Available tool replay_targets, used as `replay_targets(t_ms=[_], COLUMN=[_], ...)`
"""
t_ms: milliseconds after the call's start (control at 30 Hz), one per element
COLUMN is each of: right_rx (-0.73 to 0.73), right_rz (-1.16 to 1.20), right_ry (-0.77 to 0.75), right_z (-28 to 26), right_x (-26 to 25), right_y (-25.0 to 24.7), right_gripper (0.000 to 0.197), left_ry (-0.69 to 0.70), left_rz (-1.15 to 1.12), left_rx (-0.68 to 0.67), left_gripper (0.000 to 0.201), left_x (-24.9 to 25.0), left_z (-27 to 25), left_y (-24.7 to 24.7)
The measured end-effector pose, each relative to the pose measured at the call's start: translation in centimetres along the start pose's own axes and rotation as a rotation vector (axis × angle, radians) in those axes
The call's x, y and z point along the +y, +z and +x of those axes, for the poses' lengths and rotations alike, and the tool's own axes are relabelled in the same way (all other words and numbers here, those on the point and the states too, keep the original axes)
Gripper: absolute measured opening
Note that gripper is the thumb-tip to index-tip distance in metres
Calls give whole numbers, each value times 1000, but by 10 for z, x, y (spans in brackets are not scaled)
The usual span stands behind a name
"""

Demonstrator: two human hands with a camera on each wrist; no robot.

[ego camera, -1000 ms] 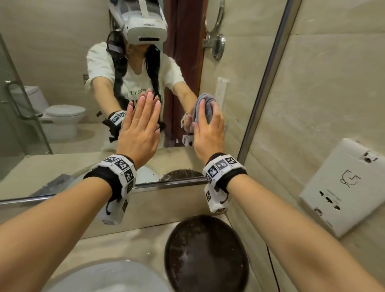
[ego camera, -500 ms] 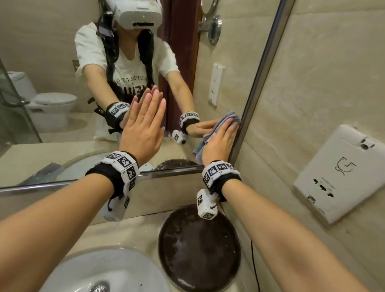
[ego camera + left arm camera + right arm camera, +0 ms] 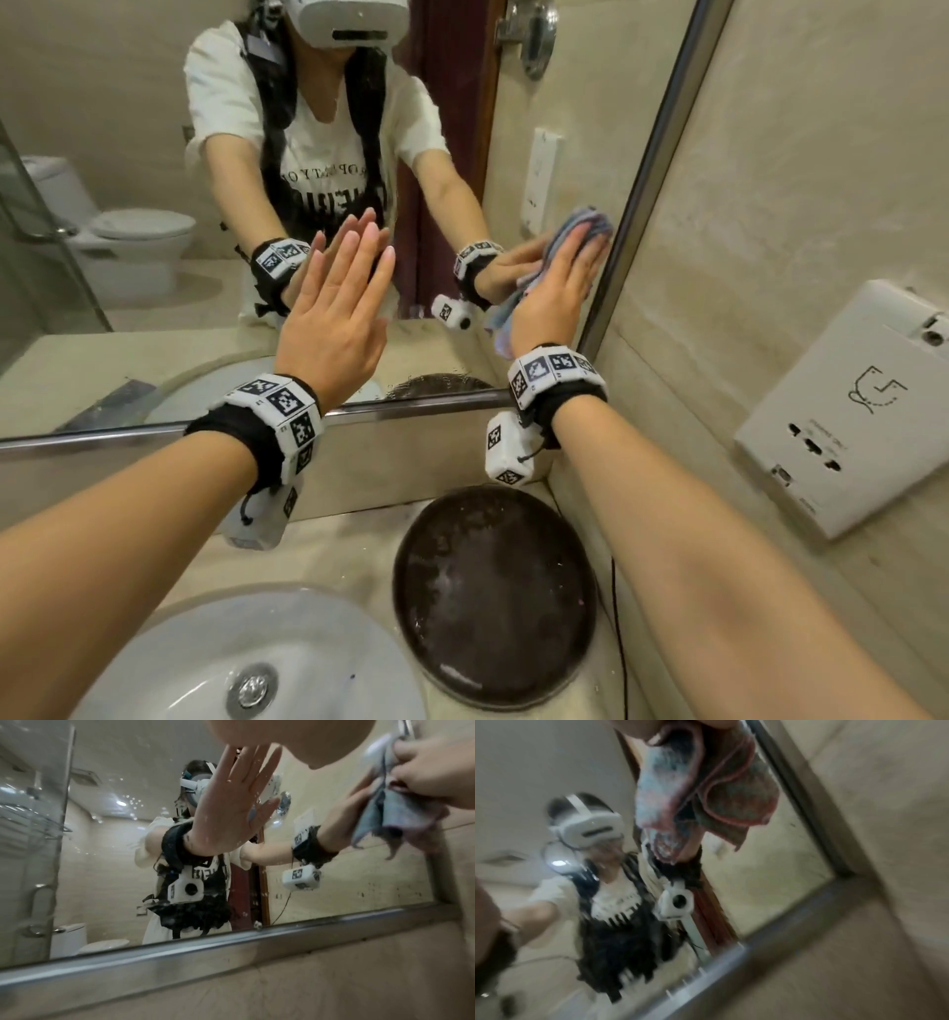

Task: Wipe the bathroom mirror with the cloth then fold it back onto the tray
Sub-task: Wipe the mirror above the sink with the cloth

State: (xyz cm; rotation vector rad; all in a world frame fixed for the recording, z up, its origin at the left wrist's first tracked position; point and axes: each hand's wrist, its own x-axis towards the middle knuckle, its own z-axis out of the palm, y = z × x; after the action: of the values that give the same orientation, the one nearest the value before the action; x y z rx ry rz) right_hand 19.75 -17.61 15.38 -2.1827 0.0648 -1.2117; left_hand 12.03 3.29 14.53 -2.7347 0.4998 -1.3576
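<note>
My left hand rests flat on the mirror, fingers straight and together; its palm fills the top of the left wrist view. My right hand presses a bunched blue-and-pink cloth against the glass beside the mirror's right frame. Its fingers lie over the cloth, and the thumb clamps a fold. The cloth hangs loosely below the palm, as the blurred right wrist view also shows. A dark round tray sits bare on the counter under my right wrist.
A white basin sits at the lower left beside the tray. A white socket panel is mounted on the tiled wall at the right. A metal ledge runs along the mirror's bottom edge.
My right hand has carried the cloth rightward across the glass to the frame, then a little up along it. The left hand has stayed pressed on the mirror.
</note>
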Motion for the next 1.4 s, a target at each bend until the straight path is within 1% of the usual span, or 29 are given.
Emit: replay_targets(t_ms=[67, 167, 233, 300, 367, 467, 500, 533, 567, 633, 667, 700, 733, 800, 833, 867, 900, 967, 1000, 1033, 1067, 1133, 1200, 1233, 1267, 1300, 1333, 1367, 1400], right_rx=[-74, -302, -394, -406, -399, -444, -450, -448, -454, -464, -497, -553, -617, -594, -631, -609, -549, -424, -353, -282, -216, -151, -153, -179, -231, -307, -394, -469, -508], right_rz=[-75, -92, -151, -136, -129, -114, -87, -63, -53, 12, 31, 12, -33, -24, -4, 23, 51, 152, 224, 288, 325, 243, 127, 95, 62, 19, -32, -77, -108], right_ry=[77, 159, 219, 273, 290, 306, 268, 176, 13, -397, -552, -685, -767, -848, -794, -685, -539, -171, -15, 110, 198, 237, 183, 142, 70, -42, -195, -374, -567], right_z=[-26, -62, -87, -112, -126, -137, -142, -146, -150, -163, -167, -166, -163, -149, -140, -129, -118, -97, -88, -83, -79, -77, -84, -91, -100, -112, -125, -138, -150], right_x=[23, 45, 52, 57, 57, 36, 28, 13, -2, -26, -33, -38, -37, -17, -6, 5, 15, 26, 30, 33, 37, 37, 30, 22, 15, 9, 5, 4, 3], right_y=[3, 1, 2, 7, 14, 18, 21, 21, 24, 38, 45, 49, 48, 47, 46, 43, 40, 27, 19, 15, 11, 12, 20, 23, 26, 29, 33, 39, 46], right_gripper=[68, 81, 89, 85, 84, 85, 85, 82, 78, 65, 59, 57, 58, 66, 74, 80, 79, 67, 61, 56, 53, 55, 61, 64, 67, 73, 80, 84, 83], left_ry=[1, 14, 19, 11, -5, -27, -35, -41, -45, -56, -63, -75, -90, -116, -121, -122, -123, -122, -118, -114, -112, -119, -134, -142, -149, -155, -161, -168, -177], left_rz=[6, 14, 12, 2, 1, 20, 24, 23, 21, 22, 26, 29, 31, 39, 42, 42, 36, 23, 20, 19, 20, 24, 30, 36, 44, 52, 55, 54, 56], left_rx=[-7, -10, -36, -70, -111, -153, -155, -154, -148, -121, -107, -99, -92, -91, -98, -110, -120, -123, -122, -125, -131, -144, -160, -167, -170, -170, -169, -166, -165], left_gripper=[60, 59, 61, 62, 62, 62, 62, 63, 63, 62, 61, 60, 59, 61, 61, 62, 61, 59, 59, 59, 59, 60, 60, 59, 59, 58, 58, 57, 57], left_x=[1, 5, 7, 10, 10, 6, 3, 1, 0, -4, -7, -10, -13, -18, -19, -19, -19, -16, -15, -13, -12, -12, -14, -15, -16, -17, -18, -19, -21], left_z=[-5, -15, -24, -37, -50, -63, -65, -67, -68, -67, -66, -65, -64, -64, -65, -66, -68, -72, -73, -75, -76, -80, -82, -84, -86, -87, -89, -91, -93], left_y=[1, 5, 10, 16, 19, 21, 21, 21, 21, 17, 15, 13, 10, 7, 6, 5, 6, 9, 10, 11, 11, 11, 9, 8, 7, 7, 7, 6, 5])
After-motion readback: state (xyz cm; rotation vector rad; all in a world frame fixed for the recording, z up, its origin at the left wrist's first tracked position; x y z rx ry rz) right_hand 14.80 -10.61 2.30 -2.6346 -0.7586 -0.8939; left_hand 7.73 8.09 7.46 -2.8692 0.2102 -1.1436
